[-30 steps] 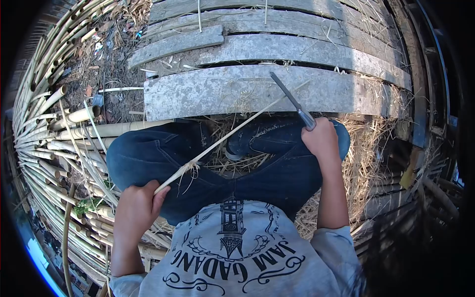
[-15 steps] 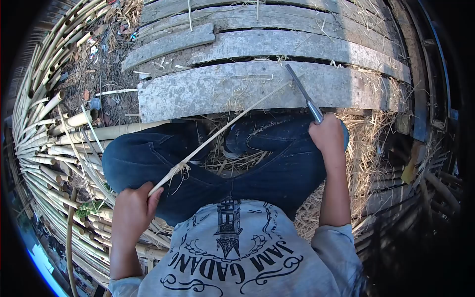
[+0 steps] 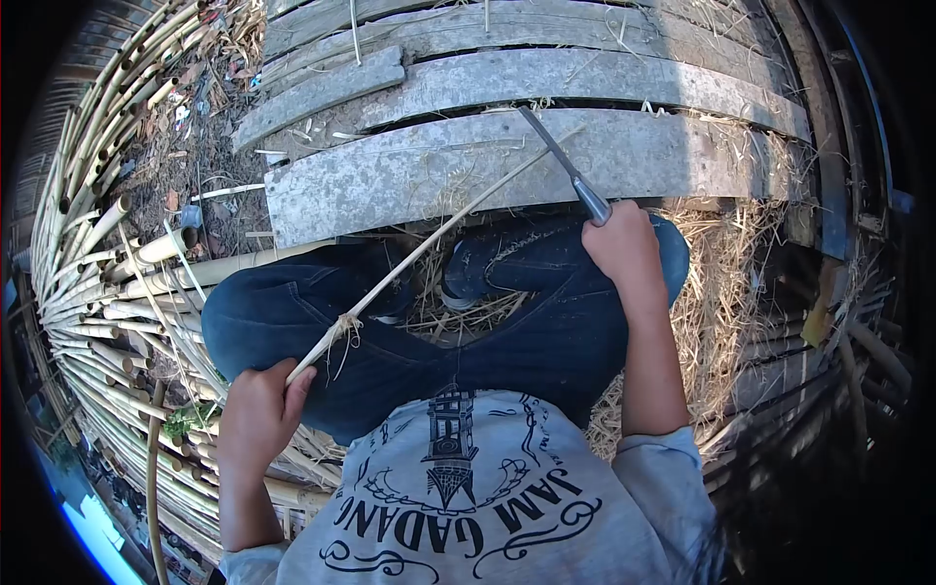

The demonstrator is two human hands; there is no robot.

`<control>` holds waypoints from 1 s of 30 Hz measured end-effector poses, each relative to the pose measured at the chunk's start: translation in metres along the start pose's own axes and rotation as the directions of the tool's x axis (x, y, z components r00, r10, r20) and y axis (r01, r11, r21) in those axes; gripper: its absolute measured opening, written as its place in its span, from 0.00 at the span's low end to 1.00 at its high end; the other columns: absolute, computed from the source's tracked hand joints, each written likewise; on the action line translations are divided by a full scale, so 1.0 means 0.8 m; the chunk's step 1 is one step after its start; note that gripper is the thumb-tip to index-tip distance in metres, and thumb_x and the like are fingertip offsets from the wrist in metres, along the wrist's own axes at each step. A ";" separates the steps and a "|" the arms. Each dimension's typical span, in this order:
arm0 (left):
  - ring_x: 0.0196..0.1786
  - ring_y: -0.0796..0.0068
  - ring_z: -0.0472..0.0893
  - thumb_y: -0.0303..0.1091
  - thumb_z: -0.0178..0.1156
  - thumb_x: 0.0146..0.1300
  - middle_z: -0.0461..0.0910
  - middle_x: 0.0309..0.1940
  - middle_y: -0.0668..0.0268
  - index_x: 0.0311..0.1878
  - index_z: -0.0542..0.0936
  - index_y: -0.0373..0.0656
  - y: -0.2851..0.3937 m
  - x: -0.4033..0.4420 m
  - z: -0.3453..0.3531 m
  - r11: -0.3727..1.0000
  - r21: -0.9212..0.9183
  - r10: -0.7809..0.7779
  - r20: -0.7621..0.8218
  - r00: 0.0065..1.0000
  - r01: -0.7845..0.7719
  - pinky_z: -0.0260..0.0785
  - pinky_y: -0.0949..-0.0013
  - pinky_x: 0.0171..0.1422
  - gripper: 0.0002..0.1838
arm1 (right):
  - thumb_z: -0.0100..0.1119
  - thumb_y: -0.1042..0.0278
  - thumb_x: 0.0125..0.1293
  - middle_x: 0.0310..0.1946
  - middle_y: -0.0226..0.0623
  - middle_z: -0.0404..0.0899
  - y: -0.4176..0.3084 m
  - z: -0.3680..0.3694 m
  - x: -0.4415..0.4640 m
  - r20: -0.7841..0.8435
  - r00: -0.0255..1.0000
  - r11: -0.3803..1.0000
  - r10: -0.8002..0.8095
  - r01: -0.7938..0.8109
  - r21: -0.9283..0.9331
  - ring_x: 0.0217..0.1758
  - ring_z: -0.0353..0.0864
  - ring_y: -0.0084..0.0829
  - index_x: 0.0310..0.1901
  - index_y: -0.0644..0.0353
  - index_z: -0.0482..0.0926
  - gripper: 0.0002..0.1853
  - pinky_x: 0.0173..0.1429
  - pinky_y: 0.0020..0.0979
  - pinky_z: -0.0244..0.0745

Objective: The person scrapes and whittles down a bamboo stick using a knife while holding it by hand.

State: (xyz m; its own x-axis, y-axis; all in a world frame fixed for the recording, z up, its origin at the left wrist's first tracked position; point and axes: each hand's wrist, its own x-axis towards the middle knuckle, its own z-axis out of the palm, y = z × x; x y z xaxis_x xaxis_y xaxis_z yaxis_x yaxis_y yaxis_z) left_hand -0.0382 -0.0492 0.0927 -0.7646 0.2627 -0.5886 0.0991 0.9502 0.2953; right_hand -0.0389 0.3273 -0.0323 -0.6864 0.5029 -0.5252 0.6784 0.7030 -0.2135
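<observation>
My left hand [image 3: 258,414] is closed round the near end of a thin bamboo stick [image 3: 419,249], which slants up and away to the right. Around a node partway along it hang loose curled fibres. In my right hand [image 3: 624,242] is the handle of a long-bladed knife [image 3: 564,161], its blade pointing forward and to the left. Blade and stick cross near the stick's far end, over a grey plank [image 3: 390,175]; whether they touch I cannot tell. My crossed legs in dark jeans [image 3: 283,302] lie beneath the stick.
Many cut bamboo poles [image 3: 107,283] are stacked on the left. Straw-like shavings [image 3: 717,302] heap beside my right leg. Ahead, wooden planks [image 3: 585,78] form a platform with gaps and scattered shavings. Litter [image 3: 185,107] lies on the ground at the upper left.
The right hand and knife have shifted left, bringing the blade across the stick's far end. The left hand keeps its hold on the stick, and the view has moved slightly.
</observation>
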 end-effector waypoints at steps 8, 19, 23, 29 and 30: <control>0.27 0.39 0.76 0.39 0.59 0.70 0.75 0.19 0.46 0.30 0.80 0.36 0.004 0.004 -0.004 0.997 -0.006 -0.080 0.061 0.995 0.081 0.66 0.48 0.31 0.16 | 0.62 0.63 0.59 0.37 0.60 0.84 -0.033 0.008 -0.030 0.104 0.981 0.987 -0.161 0.163 -0.004 0.44 0.85 0.59 0.39 0.70 0.84 0.16 0.53 0.50 0.80; 0.26 0.41 0.77 0.41 0.58 0.72 0.75 0.19 0.48 0.30 0.80 0.37 0.004 0.003 -0.003 0.995 -0.039 -0.094 0.055 0.994 0.096 0.65 0.49 0.31 0.18 | 0.61 0.64 0.58 0.36 0.61 0.84 -0.045 0.013 -0.033 0.079 0.984 0.987 -0.162 0.162 0.004 0.44 0.84 0.60 0.38 0.70 0.85 0.15 0.55 0.50 0.79; 0.26 0.40 0.76 0.41 0.58 0.72 0.75 0.18 0.48 0.30 0.80 0.36 -0.002 0.002 -0.003 0.997 -0.035 -0.072 0.050 0.996 0.074 0.65 0.49 0.31 0.18 | 0.61 0.65 0.59 0.35 0.60 0.84 -0.008 -0.010 0.000 -0.030 0.999 0.997 -0.012 0.009 -0.070 0.43 0.86 0.57 0.37 0.70 0.84 0.14 0.50 0.49 0.80; 0.26 0.40 0.76 0.41 0.57 0.73 0.74 0.18 0.47 0.30 0.80 0.36 0.002 0.004 -0.005 0.997 -0.061 -0.047 0.035 0.998 0.049 0.65 0.49 0.30 0.19 | 0.63 0.64 0.58 0.36 0.60 0.84 -0.036 -0.006 -0.022 0.000 0.996 0.992 -0.092 0.092 -0.085 0.43 0.85 0.58 0.39 0.70 0.84 0.15 0.52 0.49 0.80; 0.26 0.40 0.76 0.41 0.57 0.73 0.74 0.18 0.47 0.30 0.80 0.36 0.003 0.004 -0.004 0.998 -0.038 -0.054 0.036 0.998 0.055 0.65 0.49 0.30 0.19 | 0.63 0.64 0.58 0.36 0.60 0.84 -0.045 0.006 -0.029 0.019 0.986 0.983 -0.167 0.168 -0.072 0.43 0.85 0.59 0.38 0.70 0.84 0.15 0.52 0.50 0.80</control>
State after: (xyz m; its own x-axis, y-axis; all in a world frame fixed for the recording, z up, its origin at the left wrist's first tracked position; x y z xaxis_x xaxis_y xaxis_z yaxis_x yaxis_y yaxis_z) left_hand -0.0428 -0.0469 0.0940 -0.7455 0.2171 -0.6302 0.0323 0.9561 0.2912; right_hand -0.0461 0.2881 -0.0168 -0.7850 0.3684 -0.4980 0.5325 0.8121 -0.2386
